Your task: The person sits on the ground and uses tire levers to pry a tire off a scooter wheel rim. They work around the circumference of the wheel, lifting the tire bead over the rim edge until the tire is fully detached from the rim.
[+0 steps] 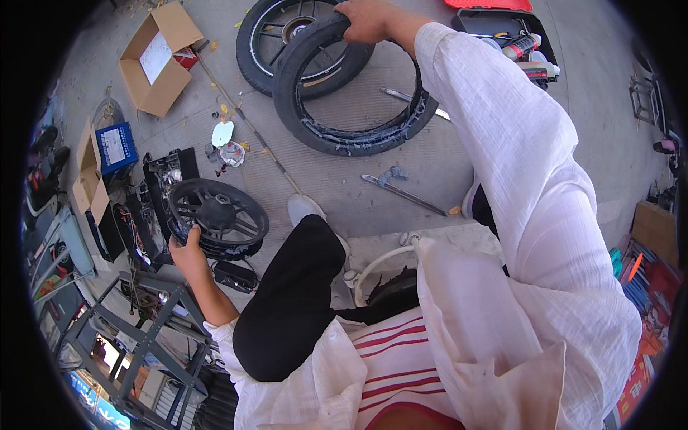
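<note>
My right hand (365,21) is closed on the upper edge of a loose black tyre (304,125). Torn, greyish residue lines the tyre's inner edge, and it leans over a second wheel (251,54), which has its tyre on and a spoked hub. At the lower left, my left hand (188,252) grips the near edge of a black spoked wheel rim (218,213), fingers partly hidden beneath it. On the ground between my feet and the loose tyre lies a metal tyre lever (412,198) with a grey scrap (393,174) by it. Another lever (398,94) shows through the tyre's opening.
An open cardboard box (161,61) stands at the far left, a blue box (117,145) nearer. Beside the rim lie black parts (179,166). A toolbox (502,25) with spray cans (522,47) is at the far right. A dark metal frame (136,351) stands at the near left.
</note>
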Demonstrator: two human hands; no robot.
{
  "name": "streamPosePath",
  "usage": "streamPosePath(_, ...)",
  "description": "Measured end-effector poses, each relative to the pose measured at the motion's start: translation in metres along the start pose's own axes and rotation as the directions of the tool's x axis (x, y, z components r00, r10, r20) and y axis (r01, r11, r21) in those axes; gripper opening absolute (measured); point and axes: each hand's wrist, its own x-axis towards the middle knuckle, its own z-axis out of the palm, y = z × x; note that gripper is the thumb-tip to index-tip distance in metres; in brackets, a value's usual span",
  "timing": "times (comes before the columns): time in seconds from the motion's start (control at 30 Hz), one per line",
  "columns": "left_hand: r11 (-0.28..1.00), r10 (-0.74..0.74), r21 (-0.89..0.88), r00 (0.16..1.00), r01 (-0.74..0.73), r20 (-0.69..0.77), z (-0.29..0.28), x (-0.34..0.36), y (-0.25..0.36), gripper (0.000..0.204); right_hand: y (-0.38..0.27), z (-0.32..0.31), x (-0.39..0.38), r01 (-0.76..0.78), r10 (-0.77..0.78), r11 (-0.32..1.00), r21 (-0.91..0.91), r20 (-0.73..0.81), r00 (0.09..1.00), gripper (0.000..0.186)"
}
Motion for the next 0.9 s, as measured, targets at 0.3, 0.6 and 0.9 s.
streamPosePath(0.3,0.996,-0.010,0.094,0.996,0.002,0.087,0.008,-0.001,-0.018,0.072,0.030,0.024,0.019,0.039,-0.026,0.984,0.174,-0.079,0.997,0.044)
streamPosePath(0.6,0.950,-0.292,-0.136,0.954,0.283,-0.058,0.012,-0.019,0.000,0.083,-0.017,0.083,-0.113,0.406,-0.260,0.904,0.133,-0.584,0.769,0.013)
streamPosePath(0.9,0.853,-0.459,-0.219,0.881,0.474,0.116,-0.008,-0.013,-0.003,0.081,0.003,0.266,-0.255,0.034,-0.041,0.999,0.042,0.163,0.986,0.026)
